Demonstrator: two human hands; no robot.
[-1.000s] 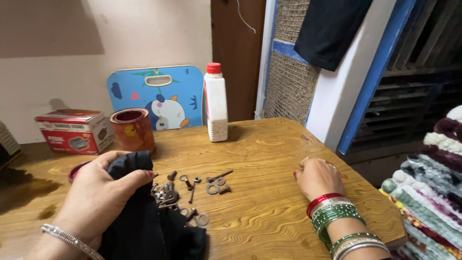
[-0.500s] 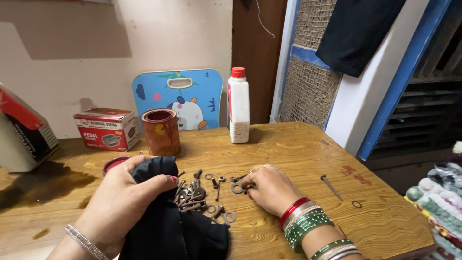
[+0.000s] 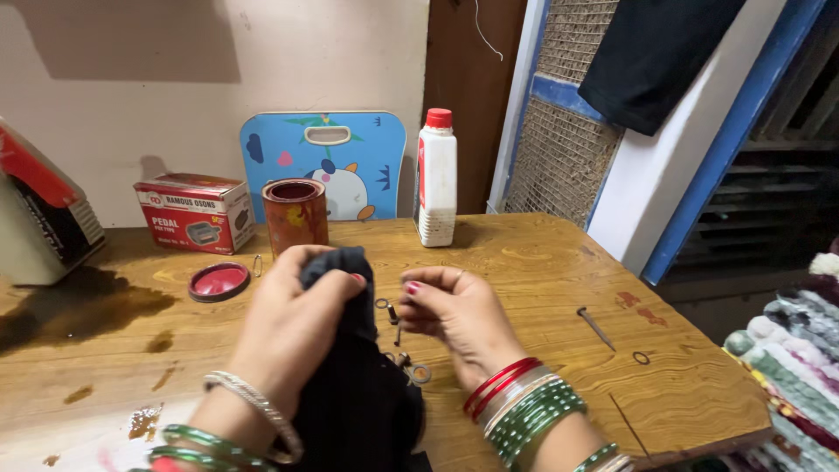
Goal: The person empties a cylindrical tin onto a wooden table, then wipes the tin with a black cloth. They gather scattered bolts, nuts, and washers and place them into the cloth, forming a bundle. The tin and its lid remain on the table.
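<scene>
Cloth [image 3: 354,393] clutched in the left hand [image 3: 288,328] hides most small metal parts [image 3: 411,367]; right hand [image 3: 459,315] pinches one piece [image 3: 391,313], open tabletop [image 3: 542,262] beyond.

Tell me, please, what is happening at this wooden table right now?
A person sits at the wooden table with both hands raised over it. The left hand grips a bunched dark cloth. The right hand pinches a small metal part beside the cloth. More small metal pieces lie under the hands. A loose nail and a small ring sit to the right. A red lid rests on the left.
</scene>
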